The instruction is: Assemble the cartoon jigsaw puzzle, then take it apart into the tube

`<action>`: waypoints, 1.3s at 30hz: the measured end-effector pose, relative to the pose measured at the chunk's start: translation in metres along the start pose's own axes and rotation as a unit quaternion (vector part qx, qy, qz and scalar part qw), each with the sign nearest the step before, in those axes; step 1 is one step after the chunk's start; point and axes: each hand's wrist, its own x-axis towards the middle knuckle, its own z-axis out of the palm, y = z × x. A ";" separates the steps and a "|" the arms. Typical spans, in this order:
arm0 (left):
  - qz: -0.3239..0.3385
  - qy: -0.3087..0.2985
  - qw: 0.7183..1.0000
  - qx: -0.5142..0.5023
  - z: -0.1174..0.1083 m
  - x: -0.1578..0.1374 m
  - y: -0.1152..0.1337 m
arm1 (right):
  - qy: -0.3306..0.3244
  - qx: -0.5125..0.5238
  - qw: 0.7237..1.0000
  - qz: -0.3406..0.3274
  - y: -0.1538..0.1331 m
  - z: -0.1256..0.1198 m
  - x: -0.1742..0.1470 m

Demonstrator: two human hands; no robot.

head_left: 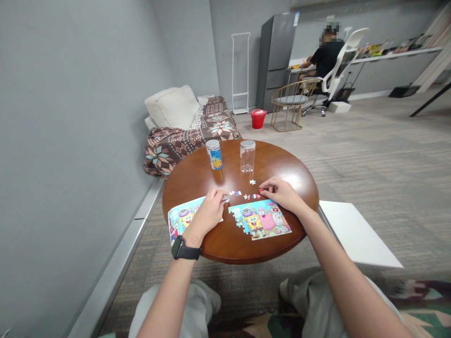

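Observation:
A partly assembled jigsaw puzzle (pixel 266 220) with cartoon figures lies on the round wooden table, its left edge ragged. My right hand (pixel 280 193) is just beyond its upper edge, thumb and finger pinched on a red puzzle piece (pixel 261 190). To the left, my left hand (pixel 209 212), with a dark watch on the wrist, is closed at the fingertips on a light blue puzzle piece (pixel 226 200). It partly covers the matching picture sheet (pixel 183 217). Loose puzzle pieces (pixel 246 196) lie between my hands, and a single pale piece (pixel 252 182) sits farther back.
Two lidded jars stand toward the back of the table (pixel 190 176): a printed jar (pixel 214 156) and a clear jar (pixel 247 157). A white board (pixel 359 233) is at the right. Beyond are a covered sofa (pixel 190 122), a red bucket (pixel 258 119) and a seated person (pixel 326 58).

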 end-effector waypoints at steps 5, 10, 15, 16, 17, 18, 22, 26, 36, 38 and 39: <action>0.008 -0.011 1.000 0.026 0.000 0.000 -0.001 | -0.019 0.006 0.999 0.025 -0.002 -0.001 0.000; 0.011 -0.010 1.000 0.021 0.000 0.000 -0.002 | -0.021 0.037 0.999 0.029 -0.002 -0.001 0.001; 0.004 -0.015 1.000 0.014 0.001 0.000 -0.003 | -0.017 0.045 0.998 0.029 0.000 0.001 0.001; 0.003 -0.016 1.000 0.014 0.001 0.000 -0.003 | -0.015 0.043 0.999 0.027 0.000 0.001 0.000; 0.003 -0.017 1.000 0.014 0.001 0.000 -0.003 | -0.013 0.039 0.999 0.024 0.000 0.001 0.000; 0.002 -0.018 1.000 0.014 0.001 0.000 -0.004 | -0.010 0.034 0.999 0.020 0.000 0.001 0.000; -0.001 -0.023 1.000 0.020 0.001 0.000 -0.004 | -0.006 0.016 1.000 0.006 0.000 0.001 0.000; 0.001 -0.022 0.999 0.036 0.000 0.000 -0.003 | -0.016 0.019 1.000 0.017 0.000 0.001 0.000; -0.002 -0.026 0.998 0.048 0.000 0.000 -0.004 | -0.022 0.018 0.999 0.030 -0.006 -0.002 -0.001; -0.003 -0.023 0.999 0.044 0.000 0.000 -0.004 | -0.029 0.031 0.998 0.036 -0.007 -0.002 0.000; -0.004 -0.023 0.999 0.043 0.000 0.000 -0.003 | -0.029 0.040 0.998 0.039 -0.007 -0.002 0.000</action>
